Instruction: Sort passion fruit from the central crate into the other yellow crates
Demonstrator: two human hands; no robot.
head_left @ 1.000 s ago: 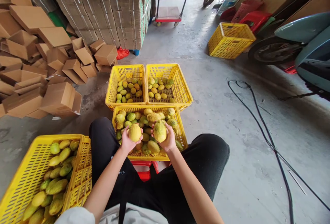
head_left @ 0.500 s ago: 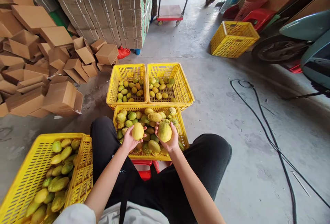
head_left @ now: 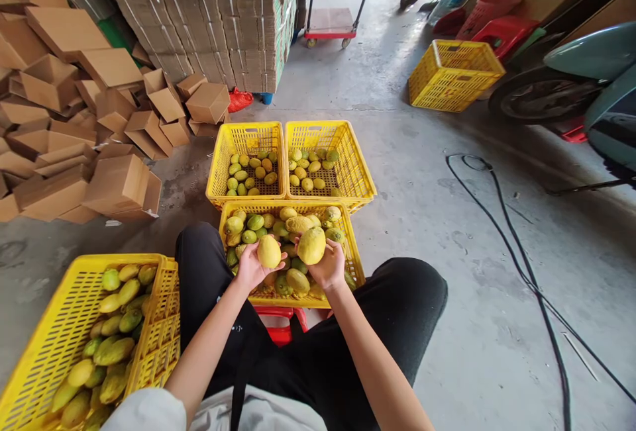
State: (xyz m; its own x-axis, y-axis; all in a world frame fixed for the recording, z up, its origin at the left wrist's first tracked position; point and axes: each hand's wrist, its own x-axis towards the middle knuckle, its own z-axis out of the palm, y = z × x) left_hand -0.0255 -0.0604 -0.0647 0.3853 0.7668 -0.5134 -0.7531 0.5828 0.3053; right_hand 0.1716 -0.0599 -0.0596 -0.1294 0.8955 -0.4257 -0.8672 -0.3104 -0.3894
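Note:
My left hand [head_left: 252, 269] is closed around a smooth yellow lemon [head_left: 269, 252]. A larger, bumpy yellow lemon [head_left: 312, 245] rests in the grip of my right hand [head_left: 332, 265]. Both hands hover side by side above a yellow plastic crate [head_left: 352, 242] between my knees, which is filled with yellow and green lemons [head_left: 297, 280]. Just beyond it stand two more yellow crates, the left one [head_left: 216, 166] and the right one [head_left: 356, 169], each with a layer of smaller lemons on its bottom.
Beside my left leg, a yellow crate [head_left: 47, 338] holds long green-yellow fruit. Cardboard boxes [head_left: 116, 183] lie heaped at the left, near stacked flat cartons [head_left: 238, 27]. A trolley [head_left: 332, 24], another yellow crate [head_left: 452, 80], a scooter [head_left: 586, 67] and a black cable [head_left: 521, 252] stand or lie beyond and right.
The lemon in my right hand has turned, showing more of its yellow side, and has moved slightly left and up. My left hand keeps its lemon, shifted slightly right. The view has shifted a little.

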